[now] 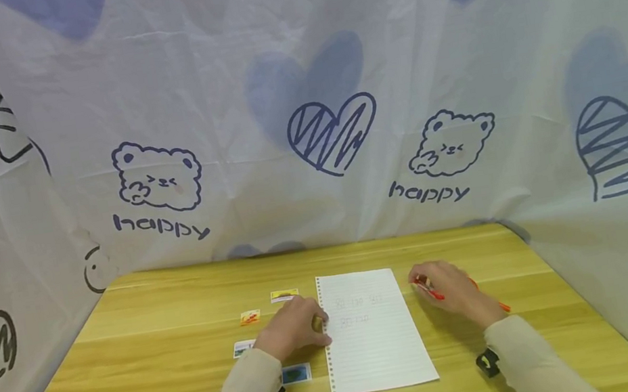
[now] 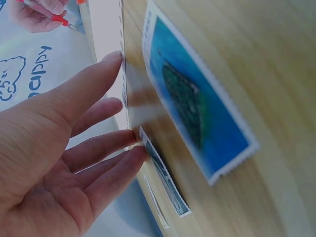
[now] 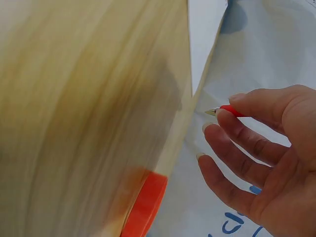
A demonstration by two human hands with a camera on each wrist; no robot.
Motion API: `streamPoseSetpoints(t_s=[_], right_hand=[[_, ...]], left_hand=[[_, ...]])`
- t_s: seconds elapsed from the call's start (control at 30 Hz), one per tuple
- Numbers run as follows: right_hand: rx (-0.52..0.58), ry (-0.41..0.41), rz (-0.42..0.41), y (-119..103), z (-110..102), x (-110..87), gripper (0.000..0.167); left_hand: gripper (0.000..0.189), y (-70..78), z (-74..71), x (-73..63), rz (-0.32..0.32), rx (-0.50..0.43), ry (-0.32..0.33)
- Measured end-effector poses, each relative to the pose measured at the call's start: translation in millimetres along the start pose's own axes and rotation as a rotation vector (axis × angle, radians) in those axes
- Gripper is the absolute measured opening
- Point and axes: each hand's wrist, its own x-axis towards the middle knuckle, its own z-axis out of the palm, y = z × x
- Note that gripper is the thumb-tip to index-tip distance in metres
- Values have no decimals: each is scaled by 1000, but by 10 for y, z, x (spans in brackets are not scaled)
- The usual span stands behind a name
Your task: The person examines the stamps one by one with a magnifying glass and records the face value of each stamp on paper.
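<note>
A white sheet of lined paper (image 1: pixel 375 351) with punched holes down its left side lies on the table, faint writing on its upper lines. My left hand (image 1: pixel 294 328) is at that left edge, fingers loosely bent, thumb touching the paper's edge in the left wrist view. Beside and under this hand lie several postage stamps: a blue one with an island (image 2: pixel 185 98), a dark-pictured one (image 2: pixel 165 180), a yellow one (image 1: pixel 284 294) and a red-and-yellow one (image 1: pixel 250 317). Right of the sheet, my right hand (image 1: pixel 448 288) pinches a red pen (image 3: pixel 231 110), its pointed tip showing past the fingertips.
A red object (image 3: pixel 145 205), partly hidden by the right hand in the head view, lies on the table. The wooden table (image 1: pixel 135 389) ends at a white curtain (image 1: pixel 247 165) printed with hearts and bears, which also hangs along both sides.
</note>
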Motion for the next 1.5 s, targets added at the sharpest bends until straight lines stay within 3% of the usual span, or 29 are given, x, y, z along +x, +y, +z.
streamPoseSetpoints(t_s=[0.23,0.37,0.73,1.13,1.5], right_hand=[[-74,-80,160,69,-3,2,24],[-92,-100,185,113,3,-14,21],[-68,-105,126,173,26,-41,19],[-174,-81,4,192,88,-56,22],[-209,-139,25,132,79,-35,23]], left_hand=[[38,7,-24,-9,13,-9,-9],[39,11,-26,-5,5,-13,-13],[41,12,-15,0,-4,-16,-14],[40,25,-17,-25,6,-19,-10],[39,5,-6,-30,27,-27,-7]])
